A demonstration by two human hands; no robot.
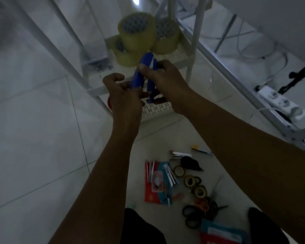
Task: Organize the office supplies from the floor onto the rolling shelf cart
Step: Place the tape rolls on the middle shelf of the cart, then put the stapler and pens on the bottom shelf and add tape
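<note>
Blue stapler (142, 73) held up between both hands, above the lower shelf of the white cart (163, 58). Right hand (163, 80) curled round its upper end, thumb pressed on the blue top. Left hand (123, 95) pinching its lower end, fingers bent around the blue body, index finger hooked free above. A second blue piece just right of the first, partly hidden by the right hand; cannot tell whether one opened stapler or two.

Just beyond the grip, on the cart shelf: three yellowish tape rolls (136, 34), two side by side with one stacked on top. Left of the rolls, a clear box (95, 55) with dark small bits at its bottom. Directly beneath the hands, a perforated white shelf panel and a sliver of something red at the left wrist.

Below the grip, toward the body, on the tiled floor (33, 138): red packets (157, 184) with metal pieces on them, small tape rings (192, 182), scissors (199, 210) with orange and black handles, a black clip, a pen.

Far right of the grip, a white power strip (280, 101) with cables under a metal frame.
</note>
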